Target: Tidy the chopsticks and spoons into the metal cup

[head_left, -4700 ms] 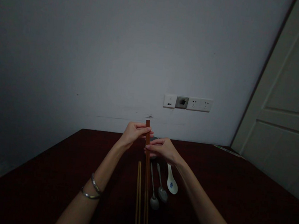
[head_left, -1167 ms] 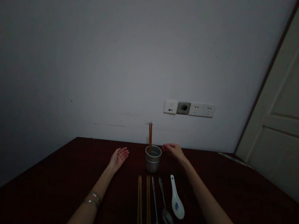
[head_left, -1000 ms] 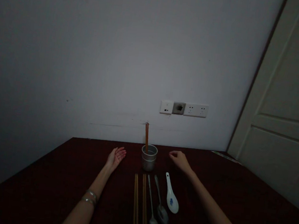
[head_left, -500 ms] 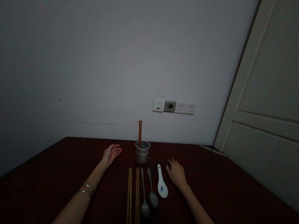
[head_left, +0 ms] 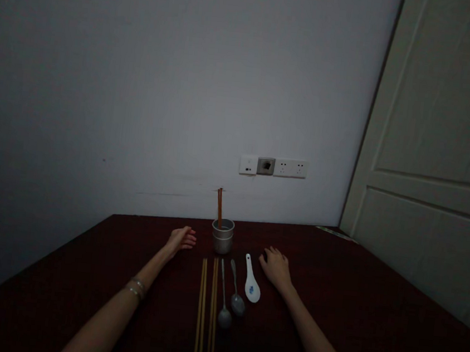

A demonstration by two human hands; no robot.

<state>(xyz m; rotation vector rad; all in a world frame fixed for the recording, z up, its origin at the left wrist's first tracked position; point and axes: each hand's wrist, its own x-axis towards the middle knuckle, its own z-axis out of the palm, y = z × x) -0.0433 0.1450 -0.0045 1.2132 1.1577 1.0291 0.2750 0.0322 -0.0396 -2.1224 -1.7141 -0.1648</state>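
While slim reddish-brown chopsticks (head_left: 220, 207), gripped earlier, now lean inside a round grey metal cup (head_left: 222, 243), the left hand (head_left: 180, 240) lies half-curled, the right hand (head_left: 276, 266) loosely spread, both empty.

The head camera looks across the table (head_left: 341, 288) toward the wall (head_left: 203, 83).

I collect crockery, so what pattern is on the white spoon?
The white spoon has a small blue motif, best seen in the head view.
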